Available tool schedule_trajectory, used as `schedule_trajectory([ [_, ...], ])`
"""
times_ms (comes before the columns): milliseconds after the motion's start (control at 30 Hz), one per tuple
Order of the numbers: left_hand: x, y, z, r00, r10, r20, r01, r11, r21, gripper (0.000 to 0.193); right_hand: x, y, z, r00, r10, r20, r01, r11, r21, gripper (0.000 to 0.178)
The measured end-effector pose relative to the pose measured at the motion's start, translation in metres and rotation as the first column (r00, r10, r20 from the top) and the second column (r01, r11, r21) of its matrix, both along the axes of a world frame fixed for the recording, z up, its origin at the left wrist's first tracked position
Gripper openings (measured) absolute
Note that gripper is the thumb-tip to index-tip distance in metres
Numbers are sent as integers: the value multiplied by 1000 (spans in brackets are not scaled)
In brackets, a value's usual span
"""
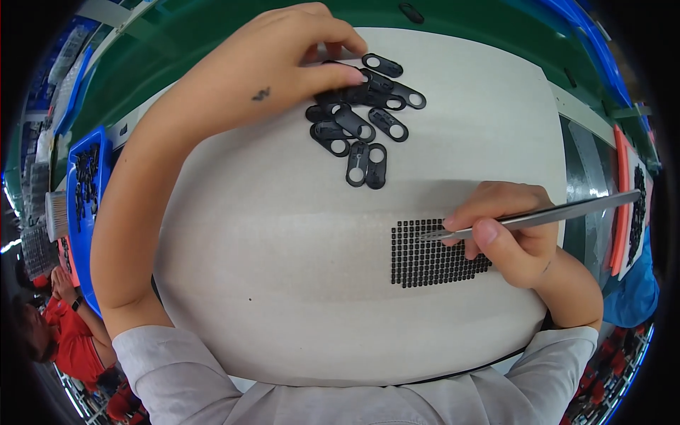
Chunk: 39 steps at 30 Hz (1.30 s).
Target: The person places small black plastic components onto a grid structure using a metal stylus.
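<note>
My left hand [294, 53] reaches over the far side of a loose pile of black oval plates [388, 125], each with a round hole near one end. Its thumb and curled fingers close around a dark plate at the pile's upper left; the fingers partly hide that piece. At the right, my right hand [517, 230] pinches metal tweezers [567, 214] between thumb and fingers. Their tips point left, over a dense grid of tiny black square pieces [425, 263]. Whether the tips hold a piece is too small to tell. The hand covers the grid's upper right part.
Both lie on a pale work mat [283, 248] over a green surface [227, 42]. A blue tray [99, 170] of small black parts stands left, beside a brush [57, 214]. A red-edged tray [620, 205] is at the right. Another person in a red shirt [74, 347] sits lower left.
</note>
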<state>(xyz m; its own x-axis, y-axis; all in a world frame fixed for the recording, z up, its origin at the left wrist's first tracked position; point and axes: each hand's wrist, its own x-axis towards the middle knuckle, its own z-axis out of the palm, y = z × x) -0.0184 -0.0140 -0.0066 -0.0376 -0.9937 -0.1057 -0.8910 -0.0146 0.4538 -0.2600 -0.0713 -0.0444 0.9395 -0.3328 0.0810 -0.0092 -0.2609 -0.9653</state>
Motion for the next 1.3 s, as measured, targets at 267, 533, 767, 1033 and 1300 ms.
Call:
schedule_trajectory([
  [267,5,5,-3,998,-52,-30,52,998,-29,14,1,0,-6,999,32,43,-31,999,-28,21],
  [533,-36,42,-24,730,0,-683,-94,990,-101,19,3,-4,-6,993,116,-2,-114,973,-201,18],
  [767,-58,64,-29,602,393,-695,-141,909,391,10,7,-2,-10,991,127,34,-110,943,-315,17],
  [1033,-55,64,-35,608,387,-693,-105,905,413,12,8,-1,-13,982,184,53,-149,909,-390,16],
  [1300,-54,63,-40,581,369,-725,-91,915,393,12,6,-6,-14,986,158,56,-149,979,-137,21],
])
